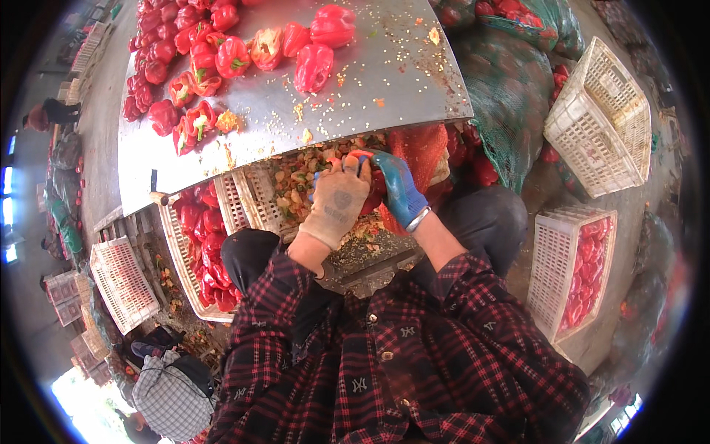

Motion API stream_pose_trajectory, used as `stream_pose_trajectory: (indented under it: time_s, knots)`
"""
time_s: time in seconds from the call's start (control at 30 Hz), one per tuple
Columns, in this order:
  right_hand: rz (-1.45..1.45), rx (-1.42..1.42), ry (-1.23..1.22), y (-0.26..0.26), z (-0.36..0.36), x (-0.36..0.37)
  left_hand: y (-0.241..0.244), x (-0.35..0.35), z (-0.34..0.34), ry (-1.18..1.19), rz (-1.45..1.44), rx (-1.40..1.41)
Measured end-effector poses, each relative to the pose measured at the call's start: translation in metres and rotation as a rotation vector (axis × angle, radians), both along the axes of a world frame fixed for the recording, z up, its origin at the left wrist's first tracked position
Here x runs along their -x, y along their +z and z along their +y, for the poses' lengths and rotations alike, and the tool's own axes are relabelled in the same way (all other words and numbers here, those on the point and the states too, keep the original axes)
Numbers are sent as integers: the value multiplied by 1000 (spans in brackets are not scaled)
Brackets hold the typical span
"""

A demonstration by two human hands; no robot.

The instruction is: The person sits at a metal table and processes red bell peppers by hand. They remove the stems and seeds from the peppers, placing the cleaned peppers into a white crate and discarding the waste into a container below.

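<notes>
A red bell pepper is between my two hands, below the near edge of the metal table. My left hand, in a beige glove bearing writing, bends its fingers against the pepper; its palm side is hidden. Around the pepper's other side curls my right hand, in a blue knit glove with a coated thumb and fingers. A red-orange edge shows at the fingertips, too covered to identify. Beneath the hands, a white plastic crate contains pepper cores and scraps.
Whole and cut red peppers lie on the metal table among scattered seeds. Peppers fill a crate at left and another at right. A red mesh bag and green net sacks stand near my right knee.
</notes>
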State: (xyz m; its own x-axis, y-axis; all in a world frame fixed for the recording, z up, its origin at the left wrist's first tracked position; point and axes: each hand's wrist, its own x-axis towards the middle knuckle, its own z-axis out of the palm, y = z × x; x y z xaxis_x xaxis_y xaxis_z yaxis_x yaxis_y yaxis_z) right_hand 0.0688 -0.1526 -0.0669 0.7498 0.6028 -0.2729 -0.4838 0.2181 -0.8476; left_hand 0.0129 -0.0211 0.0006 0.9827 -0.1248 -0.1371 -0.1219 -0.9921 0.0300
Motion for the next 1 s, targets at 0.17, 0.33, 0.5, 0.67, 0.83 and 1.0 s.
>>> stream_pose_trajectory:
  time_s: [0.17, 0.33, 0.5, 0.67, 0.83, 1.0]
  knots:
    - [-80, 16, -91, -15, -5, 7, -34, -20, 5, -197, 16, -164]
    - [130, -2, -21, 6, -5, 5, -51, -23, 47, 465, -506, 650]
    - [160, -71, -16, 27, -3, 2, -34, 7, 40, 774, -210, 1743]
    - [-26, -43, 28, 35, 10, -3, -68, 43, 43, 1046, 386, 2297]
    - [248, -399, -183, 36, 15, -12, 1, 8, 39, 583, -602, 1903]
    - [384, -409, -236, 22, 17, -24, 16, -2, 53, 332, -619, 854]
